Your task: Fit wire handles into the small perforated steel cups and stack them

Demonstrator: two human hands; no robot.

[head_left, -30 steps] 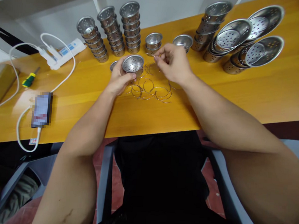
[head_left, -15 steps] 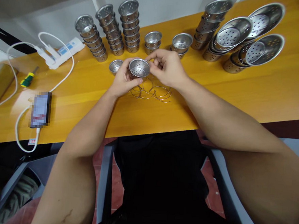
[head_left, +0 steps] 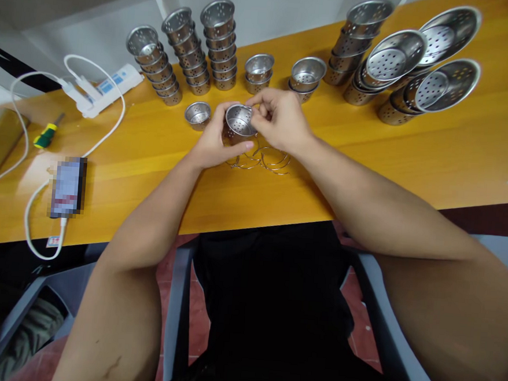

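Observation:
My left hand (head_left: 216, 138) curls round one side of a small perforated metal cup (head_left: 238, 120), its thumb stretched along the near side. At the cup's right rim, the thumb and forefinger of my right hand (head_left: 280, 117) are pinched together. Whether a wire is also between those fingers is hidden. Several thin metal wire rings (head_left: 275, 164) lie on the table just below my hands. To the left of the held cup stands another perforated cup (head_left: 197, 114), upright.
Stacks of perforated cups (head_left: 218, 43) line the back of the yellow table (head_left: 253, 196). Wider stacked cups (head_left: 393, 64) lean at the right. On the left are a power strip (head_left: 113, 90), a screwdriver (head_left: 47, 135) and a phone (head_left: 67, 188) on a white cable.
The held cup has shifted slightly right and tipped. My left thumb has slid off its rim to below it, while my right fingers have come over the right rim.

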